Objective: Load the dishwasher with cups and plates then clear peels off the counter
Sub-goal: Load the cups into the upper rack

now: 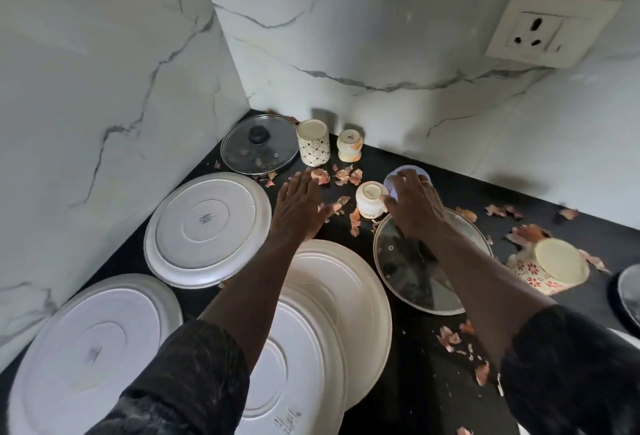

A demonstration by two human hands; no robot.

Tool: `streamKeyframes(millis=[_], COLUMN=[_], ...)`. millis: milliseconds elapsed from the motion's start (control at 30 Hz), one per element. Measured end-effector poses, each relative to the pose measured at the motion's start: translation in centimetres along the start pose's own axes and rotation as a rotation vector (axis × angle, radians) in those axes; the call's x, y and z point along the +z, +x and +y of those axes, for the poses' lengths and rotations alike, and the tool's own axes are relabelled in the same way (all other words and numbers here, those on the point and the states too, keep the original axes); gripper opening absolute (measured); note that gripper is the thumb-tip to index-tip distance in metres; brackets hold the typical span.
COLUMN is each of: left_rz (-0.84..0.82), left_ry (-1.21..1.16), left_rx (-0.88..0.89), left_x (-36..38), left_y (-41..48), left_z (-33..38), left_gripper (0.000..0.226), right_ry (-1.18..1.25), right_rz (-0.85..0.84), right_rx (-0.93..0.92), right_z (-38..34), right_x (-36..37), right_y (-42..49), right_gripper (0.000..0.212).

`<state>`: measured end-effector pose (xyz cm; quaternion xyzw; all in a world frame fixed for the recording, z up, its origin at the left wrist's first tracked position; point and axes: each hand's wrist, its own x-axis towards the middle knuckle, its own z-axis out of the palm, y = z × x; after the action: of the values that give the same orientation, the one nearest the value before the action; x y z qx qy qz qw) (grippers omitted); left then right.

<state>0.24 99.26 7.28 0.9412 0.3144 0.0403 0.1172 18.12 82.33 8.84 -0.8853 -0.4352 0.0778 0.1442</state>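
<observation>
Table (485,192) comes first: black, hemmed by 2 marble walls (104,88) meeting in a corner, so the only open way out is toward the person. Plates (207,226) lie face down along the left and near side, probably left to drain, some overlapping near the middle. 2 glass lids (258,148) sit flat, 1 in the corner, 1 nearer. Left hand (301,207) is spread flat with straight fingers, holding nothing, beside scattered peels (346,176). Right hand (414,206) curls its fingers over an upturned pale blue cup (408,174), just beside a small white cup (370,199); lifting straight up would spare that neighbour.
</observation>
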Motion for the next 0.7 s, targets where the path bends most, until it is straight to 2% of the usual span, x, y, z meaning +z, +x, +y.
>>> streamKeyframes(millis=[233, 333, 400, 500, 700], left_rz=[-0.02, -0.013, -0.021, 0.017, 0.067], left_ry=[-0.023, -0.015, -0.012, 0.012, -0.06], left_rx=[-0.072, -0.031, 0.007, 0.065, 0.167], left_x=[0.7, 1.2, 1.3, 1.1, 0.3], left_y=[2.7, 3.9, 5.5, 9.1, 16.6], left_z=[-1.5, -1.3, -0.9, 0.2, 4.6], left_gripper=[0.072, 0.07, 0.068, 0.066, 0.063], right_ry=[0.025, 0.037, 0.045, 0.071, 0.003], right_rz=[-0.023, -0.023, -0.052, -0.106, -0.147], right_rx=[-0.036, -0.005, 0.0, -0.085, -0.131], right_z=[0.4, 0.9, 1.0, 0.5, -1.3], right_x=[1.0, 1.3, 1.4, 2.0, 3.8], right_y=[4.9, 5.8, 5.8, 4.9, 4.4], right_gripper=[0.045, 0.043, 0.049, 0.065, 0.071])
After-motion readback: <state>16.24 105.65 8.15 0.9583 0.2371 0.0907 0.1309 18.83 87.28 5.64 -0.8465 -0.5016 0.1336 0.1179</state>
